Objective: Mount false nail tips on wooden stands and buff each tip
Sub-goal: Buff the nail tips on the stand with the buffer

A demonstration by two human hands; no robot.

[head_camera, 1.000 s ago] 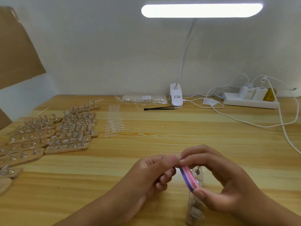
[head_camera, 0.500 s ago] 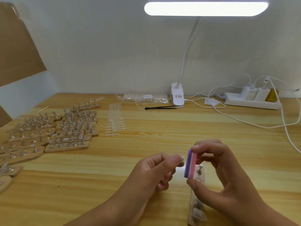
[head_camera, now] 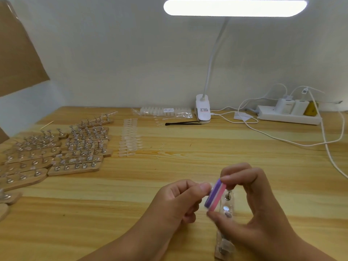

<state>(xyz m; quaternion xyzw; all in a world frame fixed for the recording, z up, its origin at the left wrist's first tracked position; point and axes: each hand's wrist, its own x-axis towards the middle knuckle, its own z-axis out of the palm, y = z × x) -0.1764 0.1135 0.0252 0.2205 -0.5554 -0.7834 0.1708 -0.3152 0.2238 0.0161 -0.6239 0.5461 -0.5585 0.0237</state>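
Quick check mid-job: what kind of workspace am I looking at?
Probably a small nail-craft workbench: rows of wooden stands with metal holders at left, loose false nail tips laid beside them, and a clip-on desk lamp over the wooden desk.

The left hand's [head_camera: 177, 202] nail tip [head_camera: 212, 186] is a pale blur by the buffer block [head_camera: 215, 194]; the right hand [head_camera: 254, 210] hides part of the wooden stand [head_camera: 225, 247]
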